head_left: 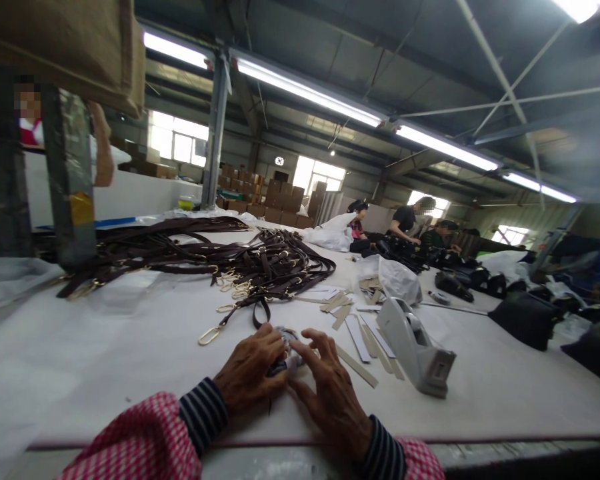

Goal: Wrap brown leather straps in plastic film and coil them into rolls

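A small bundle [286, 348] lies on the white table [130, 360], close to the near edge. It is a dark piece with a greyish, shiny wrap over its top, crumpled and creased. Most of it is hidden: the left hand [250, 373] curls around its left side and the right hand [330, 390] rests spread fingertips on its right side. Only the wrapped top and a dark patch beneath it show between them. A thin dark thread runs down from the bundle toward the table edge. A dark strap [257, 313] loops just behind it and ends in a gold clasp [209, 335] lying flat to the left.
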`<state>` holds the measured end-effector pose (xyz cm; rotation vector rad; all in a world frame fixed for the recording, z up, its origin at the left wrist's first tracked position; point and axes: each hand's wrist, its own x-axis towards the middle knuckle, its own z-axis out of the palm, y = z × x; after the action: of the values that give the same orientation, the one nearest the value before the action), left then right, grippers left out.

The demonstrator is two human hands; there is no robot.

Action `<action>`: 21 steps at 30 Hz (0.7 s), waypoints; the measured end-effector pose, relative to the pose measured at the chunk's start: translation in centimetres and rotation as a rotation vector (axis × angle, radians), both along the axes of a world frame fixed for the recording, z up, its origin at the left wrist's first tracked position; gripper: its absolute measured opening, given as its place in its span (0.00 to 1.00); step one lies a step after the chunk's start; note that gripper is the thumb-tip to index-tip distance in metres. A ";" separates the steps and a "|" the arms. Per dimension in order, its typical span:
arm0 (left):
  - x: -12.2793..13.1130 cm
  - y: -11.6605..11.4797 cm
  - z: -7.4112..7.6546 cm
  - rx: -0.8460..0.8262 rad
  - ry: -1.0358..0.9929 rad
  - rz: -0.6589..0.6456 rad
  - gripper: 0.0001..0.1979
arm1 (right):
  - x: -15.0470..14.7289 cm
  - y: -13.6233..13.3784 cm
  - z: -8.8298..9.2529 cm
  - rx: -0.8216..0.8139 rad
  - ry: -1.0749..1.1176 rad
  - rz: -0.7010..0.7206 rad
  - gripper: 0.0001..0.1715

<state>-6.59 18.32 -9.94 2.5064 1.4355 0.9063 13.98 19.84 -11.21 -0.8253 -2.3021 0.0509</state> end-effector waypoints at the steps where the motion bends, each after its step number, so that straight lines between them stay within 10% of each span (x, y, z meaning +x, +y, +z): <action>1: -0.1 0.0 0.0 0.009 0.030 0.008 0.09 | 0.8 -0.3 -0.4 -0.009 0.016 -0.009 0.36; 13: -1.0 -1.4 0.9 0.179 -0.186 0.178 0.08 | 2.3 -2.8 0.5 -0.111 -0.235 -0.177 0.02; 21: -3.5 -20.8 2.4 0.248 -0.220 0.238 0.07 | 3.2 -1.6 -1.3 0.074 -0.240 -0.049 0.15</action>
<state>-10.07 -2.43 -7.56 2.3304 1.6601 1.4338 17.22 18.27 -12.52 -0.8903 -2.4886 -0.1624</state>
